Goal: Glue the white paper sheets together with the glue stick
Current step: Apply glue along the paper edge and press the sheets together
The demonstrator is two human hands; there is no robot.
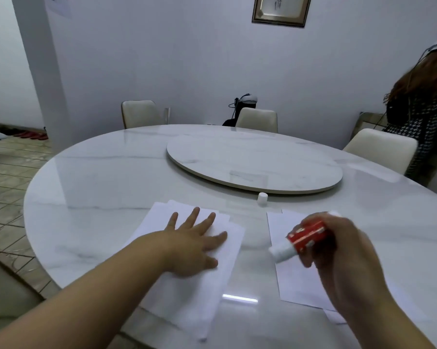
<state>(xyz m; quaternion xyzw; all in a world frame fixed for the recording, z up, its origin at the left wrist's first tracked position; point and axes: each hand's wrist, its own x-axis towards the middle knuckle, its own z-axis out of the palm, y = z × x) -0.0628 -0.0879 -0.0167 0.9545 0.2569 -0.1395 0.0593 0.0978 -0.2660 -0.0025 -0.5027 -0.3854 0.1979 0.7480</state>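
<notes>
Left hand: the left hand [194, 241] lies flat, fingers spread and straight, palm down on paper at about 7 o'clock on the table.
Left stack: the left paper stack [187, 285] is white sheets overlapping unevenly, their corners fanned out at the far end, and its near edge reaches the table's rim.
Table: the round marble table [106, 172] is pale and glossy, with a light strip reflected between the two lots of paper.
Turntable: the raised turntable [254, 163] sits toward 12 o'clock from the hands, well apart from the paper.
Cap: the white cap [262, 198] stands upright on the table, just beside the turntable's near edge and beyond the right sheet.
Right sheet: the right paper sheet [294, 278] lies flat at about 5 o'clock, with another sheet's corner peeking out under it near the wrist.
Glue stick: the glue stick [300, 239] has a red body, uncapped, its white end tilted down toward 8 o'clock over the right sheet; blurred, so contact with the paper can't be told.
Right hand: the right hand [338, 248] has fingers curled round the red barrel, gripping it.
Far right: a person in a houndstooth dress [418, 127] stands beside a cream chair [383, 152] at 2 o'clock.
</notes>
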